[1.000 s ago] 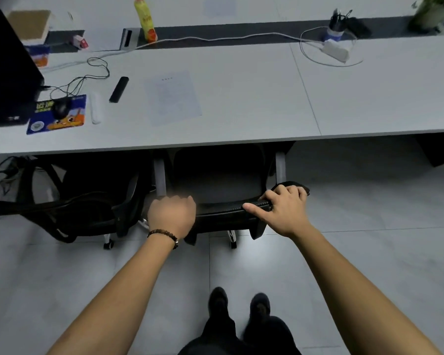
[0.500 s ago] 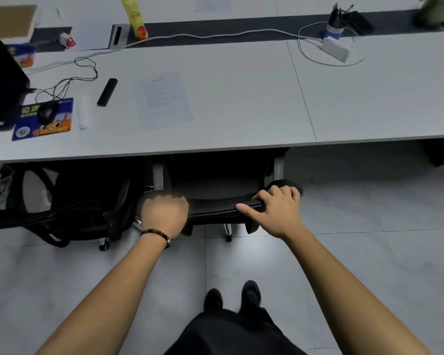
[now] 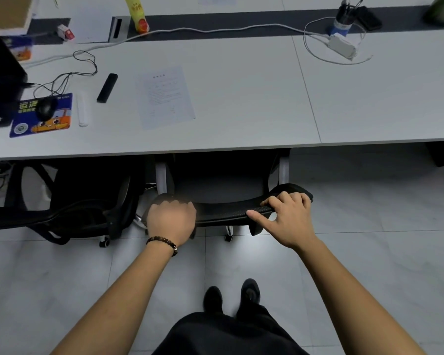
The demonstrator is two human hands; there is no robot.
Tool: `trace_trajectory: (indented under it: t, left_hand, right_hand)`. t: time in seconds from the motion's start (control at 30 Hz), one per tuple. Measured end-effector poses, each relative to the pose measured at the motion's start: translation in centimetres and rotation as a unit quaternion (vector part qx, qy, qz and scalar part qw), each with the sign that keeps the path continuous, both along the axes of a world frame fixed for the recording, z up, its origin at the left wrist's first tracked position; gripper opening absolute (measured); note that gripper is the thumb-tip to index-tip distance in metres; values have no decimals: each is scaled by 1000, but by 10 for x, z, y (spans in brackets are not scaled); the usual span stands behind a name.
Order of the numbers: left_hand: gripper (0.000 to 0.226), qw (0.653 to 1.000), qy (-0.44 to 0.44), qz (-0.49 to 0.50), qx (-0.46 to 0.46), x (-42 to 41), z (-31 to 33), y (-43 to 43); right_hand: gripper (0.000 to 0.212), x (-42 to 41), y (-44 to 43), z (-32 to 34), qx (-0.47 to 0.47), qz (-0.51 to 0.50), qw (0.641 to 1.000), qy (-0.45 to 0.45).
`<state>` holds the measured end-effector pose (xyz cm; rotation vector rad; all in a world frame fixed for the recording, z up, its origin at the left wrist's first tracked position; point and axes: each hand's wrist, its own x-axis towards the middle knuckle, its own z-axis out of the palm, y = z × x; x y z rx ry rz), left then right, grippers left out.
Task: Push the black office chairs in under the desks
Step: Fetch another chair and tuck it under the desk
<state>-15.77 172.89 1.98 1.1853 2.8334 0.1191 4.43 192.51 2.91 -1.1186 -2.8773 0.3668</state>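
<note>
Two black office chairs sit at the white counter (image 3: 241, 98): the centre chair (image 3: 223, 193), its seat partly under the edge, and a second chair (image 3: 87, 201) to its left. Both hands grip the centre chair's curved, ribbed backrest top: the left hand (image 3: 171, 220) closed in a fist, the right hand (image 3: 287, 216) curled over it, thumb stretched along the rim. One beaded bracelet (image 3: 163, 243) circles the left wrist. One printed sheet (image 3: 166, 96) lies flat, its text too small to read.
</note>
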Motion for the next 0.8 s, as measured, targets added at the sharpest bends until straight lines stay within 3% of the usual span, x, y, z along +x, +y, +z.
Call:
trace_trajectory:
  t: [0.47, 0.67, 0.8]
  left_hand:
    - [54, 1000, -3, -4, 9, 0, 1, -2]
    - [44, 998, -60, 27, -3, -2, 24, 7]
    - [36, 996, -72, 25, 49, 32, 23, -24]
  right_hand:
    - [68, -1, -1, 3, 2, 8, 999, 42]
    - [89, 1, 6, 10, -53, 12, 998, 8]
    - [72, 28, -9, 1, -54, 32, 996, 61]
